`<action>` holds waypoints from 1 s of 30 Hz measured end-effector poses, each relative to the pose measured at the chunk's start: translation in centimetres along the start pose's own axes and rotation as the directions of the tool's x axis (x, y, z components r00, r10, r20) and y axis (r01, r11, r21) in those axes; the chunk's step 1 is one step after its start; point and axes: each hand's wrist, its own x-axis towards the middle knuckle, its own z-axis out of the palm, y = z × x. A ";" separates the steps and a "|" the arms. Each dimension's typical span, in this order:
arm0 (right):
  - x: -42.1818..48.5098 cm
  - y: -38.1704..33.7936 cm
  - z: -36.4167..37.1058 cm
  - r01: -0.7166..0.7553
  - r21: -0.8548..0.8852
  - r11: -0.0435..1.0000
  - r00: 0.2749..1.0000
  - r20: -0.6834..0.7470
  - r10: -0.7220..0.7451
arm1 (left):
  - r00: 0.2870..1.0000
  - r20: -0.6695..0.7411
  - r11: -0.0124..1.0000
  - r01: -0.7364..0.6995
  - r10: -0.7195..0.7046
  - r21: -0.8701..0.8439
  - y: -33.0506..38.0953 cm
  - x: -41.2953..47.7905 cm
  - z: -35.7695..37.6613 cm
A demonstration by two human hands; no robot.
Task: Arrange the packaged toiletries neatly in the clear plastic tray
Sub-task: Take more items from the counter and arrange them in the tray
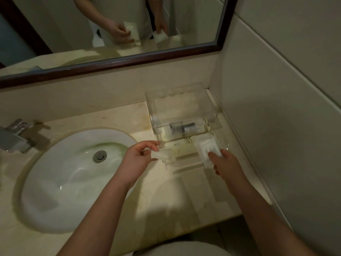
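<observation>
The desk (pixel 166 196) is a pale stone vanity top. The white sink (pixel 60 182) is set into it to the left of the clear plastic tray (pixel 177 100). The tray stands at the far right of the desk, against the wall corner. A dark-framed mirror (pixel 110 24) hangs behind it.

The tray seems to have a raised back level and a lower front level, though its clear walls make the edges hard to read. The back level looks bare. A dark packaged item (pixel 181 126) lies crosswise at the tray's middle, just under the front lip of the back level. A long pale packet (pixel 184 151) lies crosswise in the front level, roughly parallel to it.

Two pieces are not yet set down. The larger white packet (pixel 208 150) is at the tray's front right corner. The right hand (pixel 227 163) grips it, with the thumb on top and the fingers curled under its near end. It is tilted and looks partly seated. The small white packet (pixel 159 155) is at the tray's front left corner, pinched in the curled fingers of the left hand (pixel 138 157).

I judge the job a little past halfway. Two items already lie straight, while the two in the hands still need placing and squaring up. No loose packets show on the desk outside the tray.
</observation>
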 end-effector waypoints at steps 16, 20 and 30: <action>2.0 -1.0 0.9 -0.024 -0.021 0.999 1.000 -0.001 0.024 | 0.922 -0.207 0.922 -0.264 0.327 0.282 -1.8 2.9 2.0; 2.8 -1.1 0.7 -0.014 -0.030 0.999 0.999 0.038 0.015 | 0.951 -0.293 0.992 -0.068 0.096 0.106 -1.9 3.3 3.2; 4.9 -0.7 -2.4 -0.012 -0.007 1.000 1.000 0.015 0.012 | 0.944 -0.196 0.940 0.211 -0.268 -0.267 -1.7 5.8 7.6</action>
